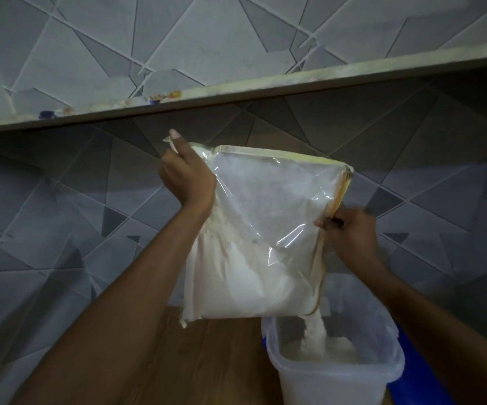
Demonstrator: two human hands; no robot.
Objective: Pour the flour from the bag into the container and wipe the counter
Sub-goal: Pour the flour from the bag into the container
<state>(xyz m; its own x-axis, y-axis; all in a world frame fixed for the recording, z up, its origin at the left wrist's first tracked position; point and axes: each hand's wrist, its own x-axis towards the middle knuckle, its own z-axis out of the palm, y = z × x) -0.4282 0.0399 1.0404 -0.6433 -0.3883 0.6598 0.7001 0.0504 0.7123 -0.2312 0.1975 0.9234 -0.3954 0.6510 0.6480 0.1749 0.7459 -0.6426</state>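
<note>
The left hand [188,176] grips the bag's [260,229] raised upper corner; the right hand [350,232] pinches its side edge. Flour [315,328] streams from the bag's lower corner into the container [333,378] on the counter [222,361].

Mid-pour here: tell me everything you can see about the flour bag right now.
The flour bag is clear, glossy plastic with a yellowish sealed edge, about half full of white flour. It is held tilted above the translucent container, and flour streams from its lower right corner into it. The left hand grips its upper left corner; the right hand pinches its right edge.
</note>
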